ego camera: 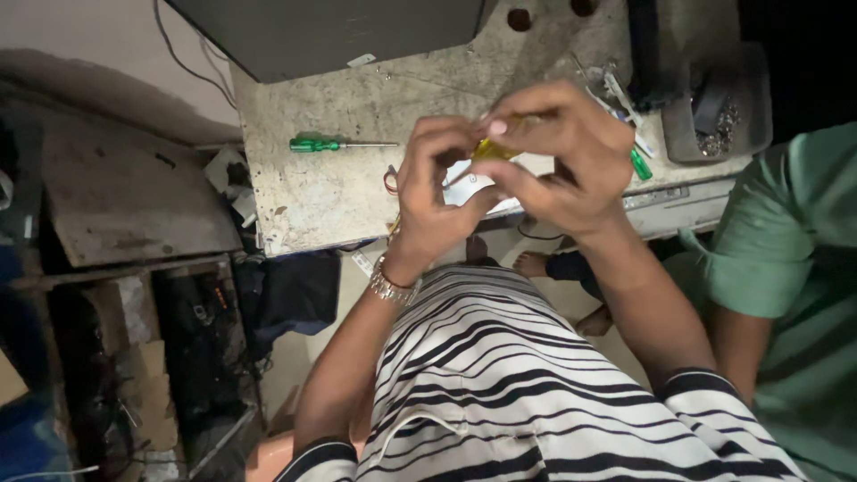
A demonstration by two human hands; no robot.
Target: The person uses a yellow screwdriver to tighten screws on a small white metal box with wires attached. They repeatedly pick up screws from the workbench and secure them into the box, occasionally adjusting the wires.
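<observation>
1. Head view, the hands: both are raised together above the near edge of the workbench (303,192). The left hand (437,192) is curled, its fingers bent in toward the right hand, and it wears a metal watch (393,287) at the wrist.
2. The right hand (562,156) is closed in a pinch on a small yellow tool handle (493,150), thumb and fingertips meeting over it. What the left hand's fingers grip, if anything, I cannot tell; they touch the same small yellow piece or sit just beside it (the knuckles hide the contact).
3. Beneath the hands lies a white part (469,189) on the bench, mostly covered by them, with a thin red wire (389,181) looping out just to its left.
4. Same view, the bench: a green-handled screwdriver (332,144) lies flat on the speckled top, well to the left of the hands, its shaft pointing right. A second green handle (640,164) pokes out just right of the right hand.
5. At the far right corner stands a grey tray (757,107) holding small metal bits. A dark box (330,36) sits at the back of the bench.
6. At the right edge stands another person in a green shirt (786,250), close by the striped sleeve (714,411).
</observation>
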